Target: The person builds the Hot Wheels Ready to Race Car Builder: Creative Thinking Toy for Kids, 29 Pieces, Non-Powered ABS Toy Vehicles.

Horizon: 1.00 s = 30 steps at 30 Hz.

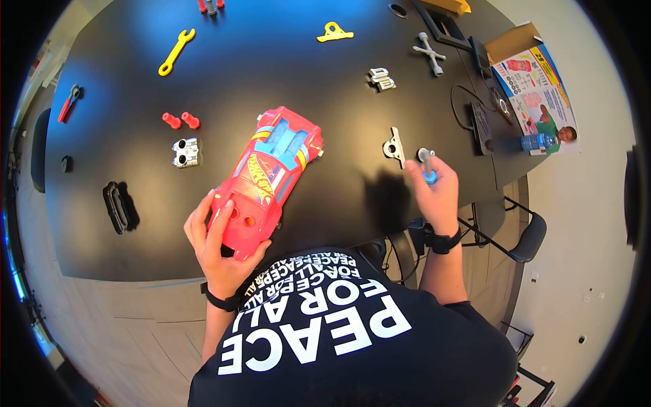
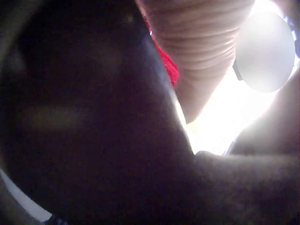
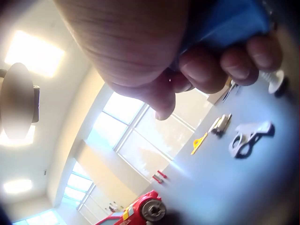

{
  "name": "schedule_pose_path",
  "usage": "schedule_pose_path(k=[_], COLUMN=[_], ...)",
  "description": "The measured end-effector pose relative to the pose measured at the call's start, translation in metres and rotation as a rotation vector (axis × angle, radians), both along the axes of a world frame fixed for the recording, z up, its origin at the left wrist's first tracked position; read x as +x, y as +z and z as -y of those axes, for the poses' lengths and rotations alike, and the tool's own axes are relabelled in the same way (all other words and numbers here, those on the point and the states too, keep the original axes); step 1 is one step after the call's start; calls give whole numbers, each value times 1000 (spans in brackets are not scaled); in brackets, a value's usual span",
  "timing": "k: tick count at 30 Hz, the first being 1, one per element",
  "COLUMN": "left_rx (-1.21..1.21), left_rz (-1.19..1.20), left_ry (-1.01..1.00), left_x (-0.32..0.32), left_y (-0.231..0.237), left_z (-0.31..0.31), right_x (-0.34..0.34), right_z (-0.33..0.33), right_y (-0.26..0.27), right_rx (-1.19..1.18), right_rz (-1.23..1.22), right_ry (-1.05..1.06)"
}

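My left hand (image 1: pixel 218 266) grips the near end of a red toy car (image 1: pixel 239 186), thumb and fingers on opposite sides. The car has blue windows and yellow markings, and two round holes show beside my fingers. In the left wrist view, the hand and a dark shape hide nearly all of it. My right hand (image 1: pixel 439 198) holds a blue-handled tool (image 3: pixel 229 26) with a grey shaft, fingers curled round the handle. Beside that hand is a white round-headed piece (image 3: pixel 276 82). A silver bracket-like part (image 1: pixel 394 147) lies on the table just left of it.
On the black table (image 1: pixel 325 217) lie a yellow wrench (image 1: pixel 177 52), a yellow part (image 1: pixel 335 32), a silver engine-like block (image 1: pixel 186 152), red pegs (image 1: pixel 190 121), a black frame piece (image 1: pixel 116 207), red-handled pliers (image 1: pixel 70 103) and a grey cross wrench (image 1: pixel 429 54). A box (image 1: pixel 536 88) stands right.
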<state>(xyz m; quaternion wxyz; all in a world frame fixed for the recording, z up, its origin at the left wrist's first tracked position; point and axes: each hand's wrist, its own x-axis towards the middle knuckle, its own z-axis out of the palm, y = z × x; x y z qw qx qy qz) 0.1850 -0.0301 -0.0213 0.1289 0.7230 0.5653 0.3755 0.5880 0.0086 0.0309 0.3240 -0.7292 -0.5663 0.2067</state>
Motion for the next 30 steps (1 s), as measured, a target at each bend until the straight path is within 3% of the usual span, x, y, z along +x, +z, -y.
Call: schedule_pose_path(k=[2,5,7,16,22,28,30], left_rx=[-10,1,-12,-27,-85,-178,-174], left_rz=[6,145,183,248,198,-260,-258], left_ry=[-13,-24,-52,-112,-140,-54,-60], left_x=[0,1,1,-6,-27,-46,-35], left_y=[-4,-9,-10,-8,0,59,77], left_z=[0,-2,-3,-2,3,5,3], right_x=[16,28,13,-10,-22,-33,-27], right_z=[4,8,4,-35,-36,-24,-27], right_y=[5,6,3,-27,-34,-31,-35], right_rx=[-68,-30,195,57,22,137,144], right_rz=[-56,120,215,387,283,245,253], right_ry=[-145,-97,124,201,329,255,213])
